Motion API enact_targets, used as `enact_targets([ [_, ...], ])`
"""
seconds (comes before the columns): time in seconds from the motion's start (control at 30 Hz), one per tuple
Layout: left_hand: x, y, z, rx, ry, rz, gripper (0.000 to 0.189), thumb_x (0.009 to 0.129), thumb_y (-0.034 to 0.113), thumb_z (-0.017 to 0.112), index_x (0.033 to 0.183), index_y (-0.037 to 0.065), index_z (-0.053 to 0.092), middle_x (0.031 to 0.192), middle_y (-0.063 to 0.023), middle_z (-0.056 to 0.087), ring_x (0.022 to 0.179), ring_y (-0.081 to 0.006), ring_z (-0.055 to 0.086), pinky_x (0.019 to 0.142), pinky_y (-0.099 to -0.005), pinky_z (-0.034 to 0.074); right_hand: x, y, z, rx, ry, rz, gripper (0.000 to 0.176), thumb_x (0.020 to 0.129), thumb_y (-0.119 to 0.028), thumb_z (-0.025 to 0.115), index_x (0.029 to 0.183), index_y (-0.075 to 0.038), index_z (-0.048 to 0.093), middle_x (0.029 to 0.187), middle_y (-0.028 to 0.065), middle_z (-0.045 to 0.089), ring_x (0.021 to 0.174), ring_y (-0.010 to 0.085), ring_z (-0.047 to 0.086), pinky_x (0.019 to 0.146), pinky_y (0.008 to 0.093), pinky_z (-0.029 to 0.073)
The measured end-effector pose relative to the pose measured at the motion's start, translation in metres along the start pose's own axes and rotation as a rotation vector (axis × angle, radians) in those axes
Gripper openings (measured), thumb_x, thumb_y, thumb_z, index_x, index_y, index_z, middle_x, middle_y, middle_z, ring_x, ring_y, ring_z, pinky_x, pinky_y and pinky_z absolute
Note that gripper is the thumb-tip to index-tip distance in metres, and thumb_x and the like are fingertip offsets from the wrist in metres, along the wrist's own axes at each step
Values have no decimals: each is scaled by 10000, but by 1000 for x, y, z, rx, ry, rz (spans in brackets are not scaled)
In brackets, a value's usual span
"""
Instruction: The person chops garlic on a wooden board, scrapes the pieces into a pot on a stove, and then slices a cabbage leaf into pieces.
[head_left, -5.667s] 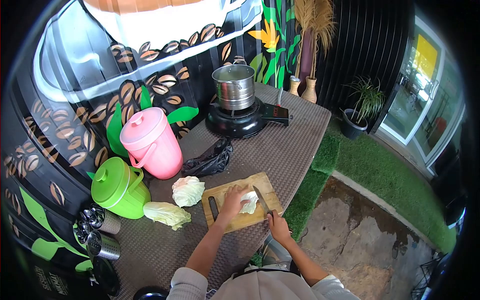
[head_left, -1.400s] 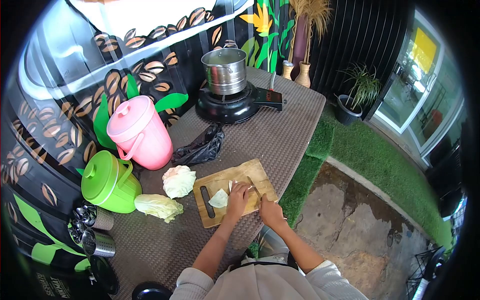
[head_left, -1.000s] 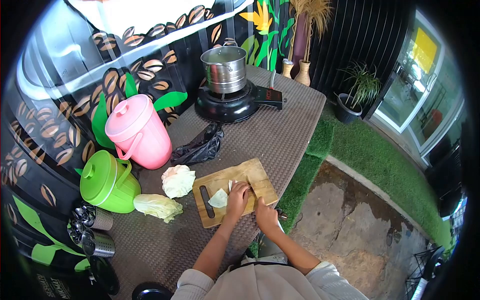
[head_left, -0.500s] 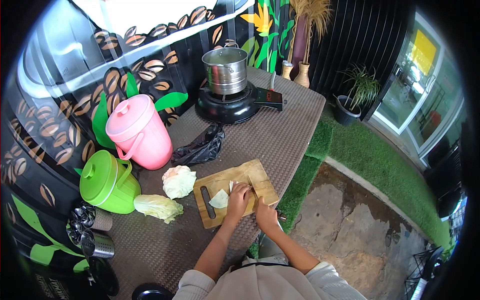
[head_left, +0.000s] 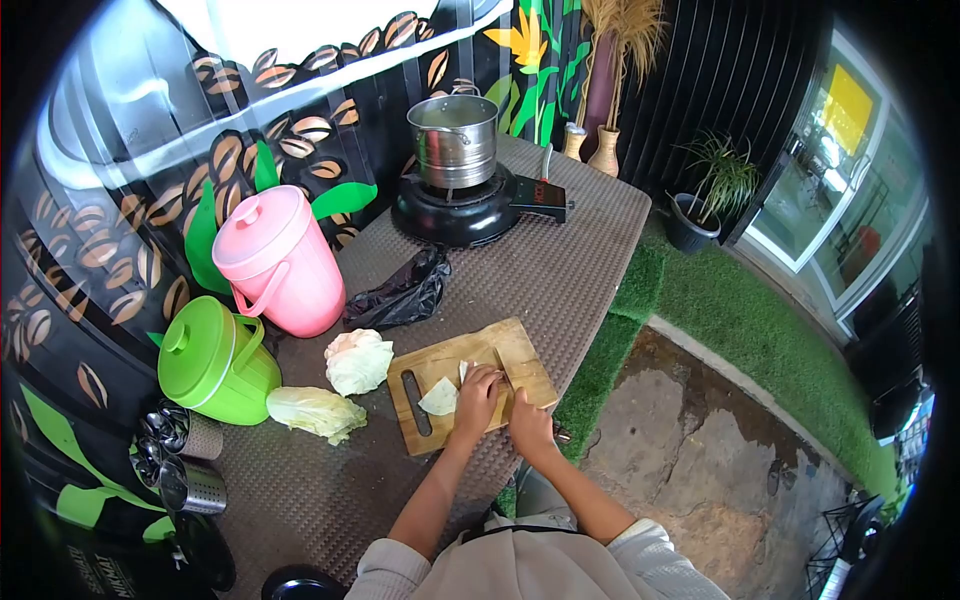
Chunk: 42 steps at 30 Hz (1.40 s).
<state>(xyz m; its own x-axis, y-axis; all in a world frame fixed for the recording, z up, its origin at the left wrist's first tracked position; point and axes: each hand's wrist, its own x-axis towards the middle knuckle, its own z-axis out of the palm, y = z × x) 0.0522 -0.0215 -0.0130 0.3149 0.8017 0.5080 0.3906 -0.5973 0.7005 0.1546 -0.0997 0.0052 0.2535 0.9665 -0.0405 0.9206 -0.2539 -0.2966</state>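
Note:
On the wooden cutting board (head_left: 460,352), my left hand (head_left: 478,400) is closed over a pale piece of food (head_left: 463,371), mostly hidden under the fingers. My right hand (head_left: 530,428) grips a knife (head_left: 504,366) by its handle, the blade pointing away from me right beside the left fingertips. A flat whitish-green piece (head_left: 438,397), perhaps cabbage leaf, lies left of my left hand, near the board's handle slot. Beyond the board's left edge, a round cabbage (head_left: 358,362) and a longer napa cabbage (head_left: 316,415) rest on the table.
The brown textured table (head_left: 560,270) carries a steel pot (head_left: 454,145) on a black portable stove (head_left: 455,217). A black plastic bag (head_left: 402,290), a pink lidded jug (head_left: 285,265) and a green one (head_left: 222,365) line the wall side. Metal utensil holders (head_left: 195,487) stand at left.
Both hands, the knife and the food on the board look almost the same as before. Only a slight shift of the camera view shows.

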Motion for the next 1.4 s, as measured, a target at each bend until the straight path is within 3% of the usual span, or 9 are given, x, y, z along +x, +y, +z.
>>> enact_targets([
  [0.17,-2,-4,4,12,0,-9,134,828,1,586,923,-33,673,989,-159,653,1019,-325,587,1104,-482,307,0,7,-18,17,13,-120,255,874,-143,521,1062,2,427,688,219,655,642,361,680,523,439,554],
  [0.33,0,-2,0,-7,1,7,139,831,5,583,925,-29,679,990,-157,654,1019,-322,587,1104,-482,308,-10,-1,-1,23,-54,35,302,875,-164,526,1088,27,428,713,230,657,675,385,677,567,454,556],
  [0.53,0,3,0,47,-22,3,140,813,-9,597,925,-30,677,1006,-154,642,1043,-323,567,1084,-468,342,7,8,-11,57,-12,-90,353,881,-170,530,1139,44,419,718,229,658,679,386,677,589,454,558],
  [0.73,-1,1,-2,78,-15,24,131,819,12,600,914,-29,680,1023,-138,619,1017,-329,566,1061,-459,373,-7,-3,2,-46,-23,19,362,883,-177,535,1148,41,417,737,223,663,704,375,683,591,443,559],
  [0.97,-1,1,2,84,-6,21,131,822,0,584,906,-24,681,952,-148,647,992,-305,582,1092,-483,319,2,3,-14,20,-10,-61,309,867,-143,539,1106,23,439,725,210,666,681,355,687,596,428,566],
  [1.13,-1,2,-1,105,7,43,136,826,1,580,908,-23,686,954,-133,658,995,-290,588,1100,-488,304,-9,-4,-1,-35,32,11,216,882,-160,521,1013,-16,430,729,201,671,698,354,691,575,423,560],
  [1.23,-1,4,-3,98,-7,39,137,825,0,580,908,-28,685,951,-125,664,997,-284,591,1102,-488,297,-3,-2,4,-59,57,-52,283,867,-153,532,1064,26,433,691,191,661,658,358,684,564,414,562],
  [1.4,-2,0,1,97,1,20,143,815,-6,580,910,-34,683,958,-132,671,1007,-288,593,1102,-491,291,-2,0,-19,-12,29,-96,238,864,-131,529,1034,6,436,686,187,661,657,345,687,565,420,562],
])
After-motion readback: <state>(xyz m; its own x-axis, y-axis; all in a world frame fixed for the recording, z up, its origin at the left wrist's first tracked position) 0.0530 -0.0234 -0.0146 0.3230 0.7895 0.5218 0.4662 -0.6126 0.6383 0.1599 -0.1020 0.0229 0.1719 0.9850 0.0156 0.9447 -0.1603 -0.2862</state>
